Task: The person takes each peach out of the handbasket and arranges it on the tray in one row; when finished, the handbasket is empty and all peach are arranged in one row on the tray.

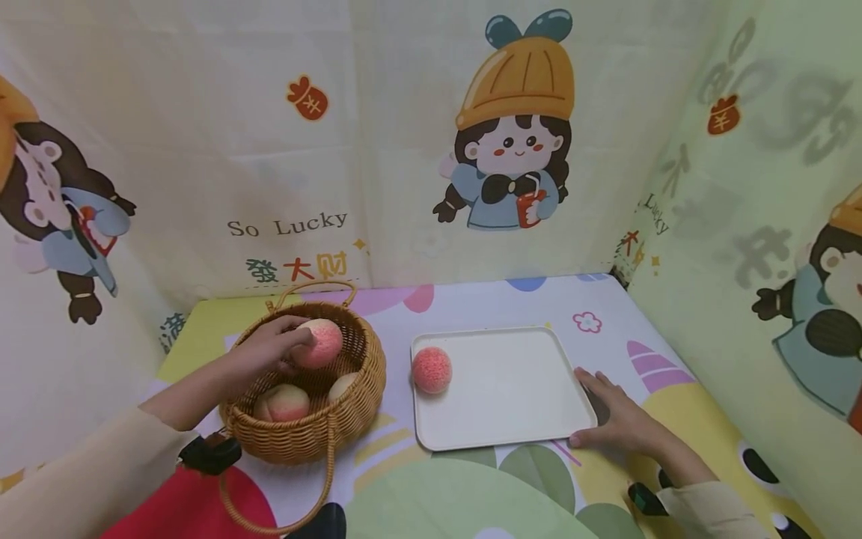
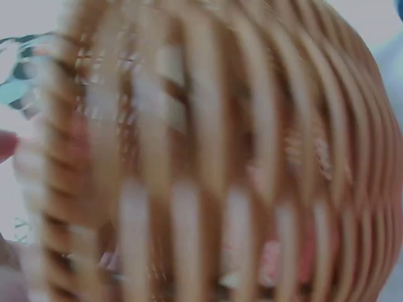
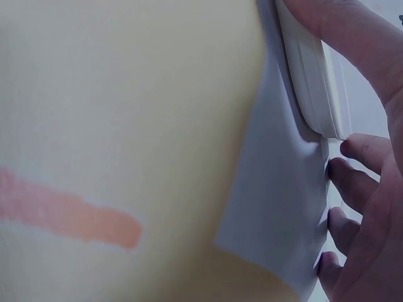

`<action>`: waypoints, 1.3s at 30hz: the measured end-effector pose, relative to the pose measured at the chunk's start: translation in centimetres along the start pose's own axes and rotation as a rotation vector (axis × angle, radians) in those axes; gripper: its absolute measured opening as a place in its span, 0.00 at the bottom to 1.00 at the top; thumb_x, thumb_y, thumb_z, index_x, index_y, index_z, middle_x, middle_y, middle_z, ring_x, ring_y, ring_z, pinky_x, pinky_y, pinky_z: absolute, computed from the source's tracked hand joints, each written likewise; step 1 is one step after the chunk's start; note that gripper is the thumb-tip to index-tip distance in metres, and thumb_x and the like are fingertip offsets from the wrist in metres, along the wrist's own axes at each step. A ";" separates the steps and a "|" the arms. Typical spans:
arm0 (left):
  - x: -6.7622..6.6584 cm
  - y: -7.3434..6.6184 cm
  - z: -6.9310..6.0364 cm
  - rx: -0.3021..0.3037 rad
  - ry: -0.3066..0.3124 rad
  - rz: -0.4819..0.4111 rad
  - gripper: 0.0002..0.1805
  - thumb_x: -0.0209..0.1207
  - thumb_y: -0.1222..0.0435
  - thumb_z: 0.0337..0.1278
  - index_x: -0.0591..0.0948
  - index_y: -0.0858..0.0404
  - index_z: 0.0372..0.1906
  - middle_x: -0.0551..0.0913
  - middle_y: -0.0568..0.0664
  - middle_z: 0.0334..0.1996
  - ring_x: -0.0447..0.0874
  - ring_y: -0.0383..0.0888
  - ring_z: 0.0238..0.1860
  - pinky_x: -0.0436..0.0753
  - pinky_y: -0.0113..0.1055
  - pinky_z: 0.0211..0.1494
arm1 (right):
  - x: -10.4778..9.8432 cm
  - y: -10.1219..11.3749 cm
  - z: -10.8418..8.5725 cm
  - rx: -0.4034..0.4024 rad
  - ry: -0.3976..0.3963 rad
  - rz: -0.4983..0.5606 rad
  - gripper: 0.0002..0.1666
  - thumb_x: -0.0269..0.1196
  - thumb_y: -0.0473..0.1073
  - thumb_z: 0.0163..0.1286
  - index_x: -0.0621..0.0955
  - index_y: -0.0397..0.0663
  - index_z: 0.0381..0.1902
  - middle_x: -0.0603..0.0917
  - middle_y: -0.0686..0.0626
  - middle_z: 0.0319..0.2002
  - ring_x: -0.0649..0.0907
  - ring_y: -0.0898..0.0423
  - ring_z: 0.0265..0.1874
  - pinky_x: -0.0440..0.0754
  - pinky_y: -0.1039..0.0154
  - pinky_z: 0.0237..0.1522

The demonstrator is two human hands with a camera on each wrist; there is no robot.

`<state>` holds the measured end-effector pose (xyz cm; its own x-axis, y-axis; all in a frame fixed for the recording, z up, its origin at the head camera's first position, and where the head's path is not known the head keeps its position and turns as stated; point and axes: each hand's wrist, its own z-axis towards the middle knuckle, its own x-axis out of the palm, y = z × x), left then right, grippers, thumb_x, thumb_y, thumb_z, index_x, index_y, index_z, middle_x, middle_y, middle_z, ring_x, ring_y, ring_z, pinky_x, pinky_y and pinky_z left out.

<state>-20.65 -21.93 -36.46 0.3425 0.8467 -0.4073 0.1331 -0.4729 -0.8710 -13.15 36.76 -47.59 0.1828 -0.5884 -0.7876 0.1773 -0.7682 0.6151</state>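
Note:
My left hand (image 1: 272,344) grips a pink and cream peach (image 1: 322,344) at the mouth of a round wicker basket (image 1: 367,397). Lower in the basket lie another peach (image 1: 286,403) and a pale, partly hidden one (image 1: 342,385). In the blurred left wrist view, the basket's woven side (image 2: 208,126) covers most of the hand. A deeper pink peach (image 1: 432,370) sits at the left end of a white rectangular tray (image 1: 505,389). My right hand (image 1: 619,419) rests at the tray's right edge with fingers spread; in the right wrist view, its thumb (image 3: 352,31) touches the rim.
One basket handle (image 1: 330,479) hangs down toward me, and the other (image 1: 316,284) stands up at the back. A patterned cloth (image 1: 465,494) covers the table. Printed fabric walls (image 1: 397,150) rise behind it and along both sides.

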 end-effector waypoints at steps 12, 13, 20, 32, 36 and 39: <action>0.3 -3.0 -0.1 0.113 0.265 -0.756 0.29 0.28 0.58 0.70 0.52 0.63 0.72 0.59 0.61 0.63 0.69 0.55 0.54 0.72 0.42 0.47 | 0.1 -0.2 0.0 -0.023 0.000 0.027 0.69 0.81 0.55 0.46 0.58 0.38 0.78 0.58 0.31 0.76 0.46 0.23 0.73 0.40 0.22 0.64; 0.5 -3.2 0.0 0.128 0.275 -0.770 0.28 0.30 0.58 0.71 0.53 0.61 0.73 0.60 0.60 0.63 0.70 0.55 0.54 0.72 0.41 0.46 | 0.2 -0.2 0.0 -0.024 0.000 0.031 0.69 0.81 0.55 0.46 0.58 0.38 0.78 0.58 0.30 0.76 0.46 0.23 0.73 0.40 0.22 0.64; 3.1 -5.3 1.5 0.221 0.207 -0.588 0.23 0.56 0.68 0.67 0.65 0.57 0.63 0.78 0.54 0.47 0.79 0.47 0.41 0.75 0.35 0.39 | 0.2 -0.1 0.0 -0.012 0.002 0.022 0.70 0.82 0.56 0.46 0.58 0.38 0.78 0.57 0.30 0.76 0.45 0.24 0.73 0.40 0.21 0.63; 10.3 -9.8 4.1 0.182 -0.064 -0.131 0.35 0.73 0.57 0.53 0.74 0.62 0.65 0.83 0.55 0.49 0.79 0.49 0.47 0.76 0.43 0.53 | 0.1 -0.2 -0.1 0.003 -0.007 0.025 0.70 0.82 0.56 0.45 0.58 0.39 0.78 0.57 0.32 0.76 0.45 0.24 0.74 0.39 0.21 0.63; 13.0 -10.5 5.3 0.200 -0.063 -0.037 0.35 0.75 0.56 0.50 0.75 0.55 0.65 0.81 0.51 0.50 0.79 0.49 0.50 0.80 0.44 0.51 | 0.2 -0.3 0.0 0.003 -0.005 0.026 0.70 0.82 0.56 0.45 0.58 0.40 0.79 0.57 0.31 0.76 0.45 0.24 0.74 0.39 0.21 0.63; 15.0 -10.2 6.5 0.211 -0.046 0.023 0.35 0.75 0.57 0.50 0.74 0.53 0.63 0.80 0.50 0.48 0.80 0.48 0.47 0.81 0.44 0.48 | 0.2 -0.4 0.0 -0.001 -0.007 0.022 0.70 0.82 0.56 0.45 0.59 0.40 0.79 0.58 0.31 0.76 0.45 0.24 0.74 0.39 0.21 0.63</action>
<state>-22.91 -2.85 -35.46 0.2997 0.8486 -0.4359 -0.0734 -0.4350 -0.8974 -13.16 36.96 -48.01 0.1797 -0.6070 -0.7741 0.1747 -0.7547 0.6323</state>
